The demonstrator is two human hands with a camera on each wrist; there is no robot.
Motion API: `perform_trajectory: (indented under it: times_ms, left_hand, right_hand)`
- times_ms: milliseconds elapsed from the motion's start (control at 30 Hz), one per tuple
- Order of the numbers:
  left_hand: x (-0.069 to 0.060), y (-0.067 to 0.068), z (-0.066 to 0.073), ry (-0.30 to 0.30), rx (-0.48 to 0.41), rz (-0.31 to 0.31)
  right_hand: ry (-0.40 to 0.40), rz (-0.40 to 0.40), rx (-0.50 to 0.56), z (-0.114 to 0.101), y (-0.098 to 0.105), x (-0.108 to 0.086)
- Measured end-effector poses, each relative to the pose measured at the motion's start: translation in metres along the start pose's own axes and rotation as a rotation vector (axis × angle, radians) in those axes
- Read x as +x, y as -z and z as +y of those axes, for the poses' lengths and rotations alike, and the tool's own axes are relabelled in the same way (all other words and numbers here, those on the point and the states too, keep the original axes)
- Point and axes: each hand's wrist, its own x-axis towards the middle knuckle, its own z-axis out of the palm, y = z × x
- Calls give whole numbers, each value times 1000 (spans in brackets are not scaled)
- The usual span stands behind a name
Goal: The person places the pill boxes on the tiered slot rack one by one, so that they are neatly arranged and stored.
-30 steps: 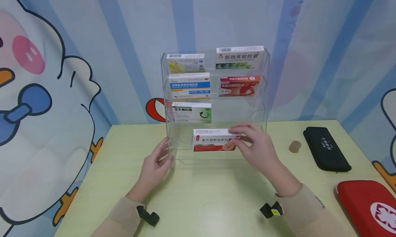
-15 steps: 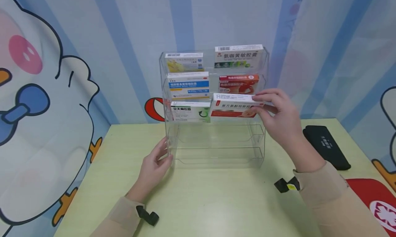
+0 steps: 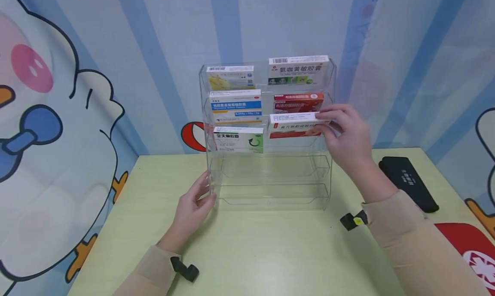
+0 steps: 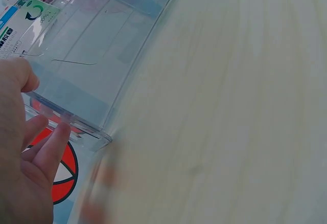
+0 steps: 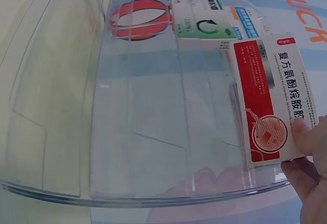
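A clear acrylic display rack with stepped tiers stands upright on the table. My left hand holds its lower left side; in the left wrist view the thumb and fingers lie on either side of the clear edge. My right hand pinches the right end of a white-and-red medicine box. That box is at the third tier's right half, just below a red medicine box that it partly covers. Left of it sits a white-and-green medicine box. In the right wrist view, the held medicine box faces outward.
Higher tiers bear a blue-and-white box, a yellow-and-white box and a white box with green. A black pouch and a red case lie at the right. A printed cloth hangs behind.
My right hand has lifted the white-and-red box from the lower front of the rack up to the third tier's right side. My left hand keeps its place on the rack.
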Motion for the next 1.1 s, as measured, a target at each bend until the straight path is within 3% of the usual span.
perform_trajectory:
  times_ms: [300, 600, 867, 1100]
  left_hand:
    - [1, -1, 0, 18, 18, 0]
    - [0, 0, 0, 2, 6, -4]
    - [-1, -1, 1, -10, -11, -3]
    - [-2, -1, 0, -25, -10, 2]
  right_hand:
    - [10, -92, -174, 3, -3, -4]
    - [24, -190, -273, 2, -7, -7]
    - [54, -216, -348, 3, -9, -12]
    - [166, -165, -403, 5, -14, -19]
